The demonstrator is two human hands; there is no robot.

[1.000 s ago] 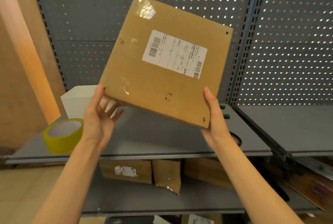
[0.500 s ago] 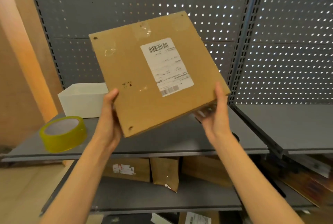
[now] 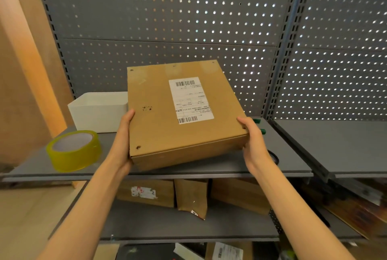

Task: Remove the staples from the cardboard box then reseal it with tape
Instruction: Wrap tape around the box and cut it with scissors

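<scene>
Matt brown cardboard box (image 3: 180,117), glossy yellow tape roll (image 3: 74,151).

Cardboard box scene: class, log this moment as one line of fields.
cardboard box: label up, above shelf | left hand: grips left edge | right hand: grips right edge | tape roll: on shelf, untouched

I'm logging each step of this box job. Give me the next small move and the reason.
Probably set the cardboard box flat on the grey shelf. Left hand and right hand both grip its sides, its near edge low over the shelf, so neither is free for staples or the tape roll.
</scene>
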